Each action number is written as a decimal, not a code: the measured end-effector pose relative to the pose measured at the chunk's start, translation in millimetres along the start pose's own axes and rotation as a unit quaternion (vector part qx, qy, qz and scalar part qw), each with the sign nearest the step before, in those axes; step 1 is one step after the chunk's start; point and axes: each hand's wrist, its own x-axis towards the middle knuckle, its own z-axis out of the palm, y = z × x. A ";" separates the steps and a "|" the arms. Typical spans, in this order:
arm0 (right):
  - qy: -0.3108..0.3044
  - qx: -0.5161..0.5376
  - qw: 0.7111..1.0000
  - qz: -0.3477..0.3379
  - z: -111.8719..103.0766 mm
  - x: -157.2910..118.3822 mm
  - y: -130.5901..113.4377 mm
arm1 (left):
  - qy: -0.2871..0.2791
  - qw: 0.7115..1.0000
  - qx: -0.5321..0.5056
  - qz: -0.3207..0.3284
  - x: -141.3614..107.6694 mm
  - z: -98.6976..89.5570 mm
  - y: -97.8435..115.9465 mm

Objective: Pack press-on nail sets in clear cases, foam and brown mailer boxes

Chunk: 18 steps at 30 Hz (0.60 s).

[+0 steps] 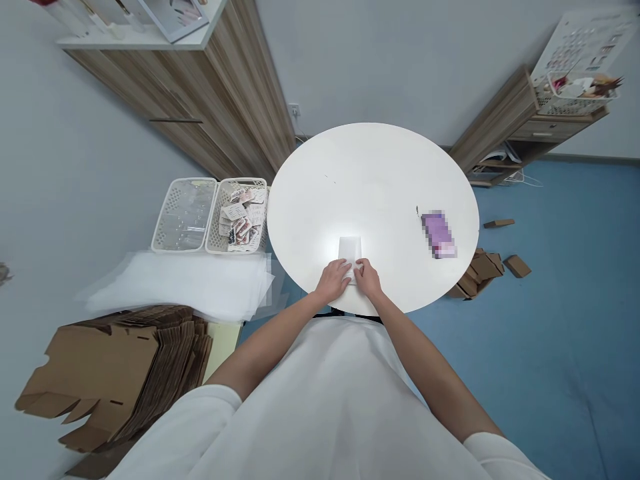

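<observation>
A small whitish, translucent packet (350, 247) lies flat on the round white table (370, 173), close to its front edge. My left hand (334, 280) rests over the packet's lower left side with its fingers bent onto it. On the lower right side, my right hand (367, 277) has its fingers curled against the same packet. Both hands are close together, and the fingers cover the packet's lower part. Whether anything is inside the packet is too small to tell.
A purple blurred object (439, 233) lies at the table's right. Left of the table stand a basket of cards (211, 230), a basket of clear items (159, 223), white sheets (195, 280) and stacked flat cardboard (100, 360). Cardboard boxes (483, 265) sit on the floor at right.
</observation>
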 end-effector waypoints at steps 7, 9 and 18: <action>-0.036 -0.157 0.970 -0.183 -23.0 -13.5 4.7 | -0.039 0.997 0.066 0.027 10.7 4.2 -4.1; -0.078 -0.188 0.958 -0.203 -25.9 -10.1 5.3 | -0.050 0.997 0.058 0.028 11.8 2.2 -5.4; -0.146 -0.100 0.967 -0.184 -29.8 -16.0 4.4 | -0.116 0.988 -0.019 0.095 2.4 -11.5 -16.3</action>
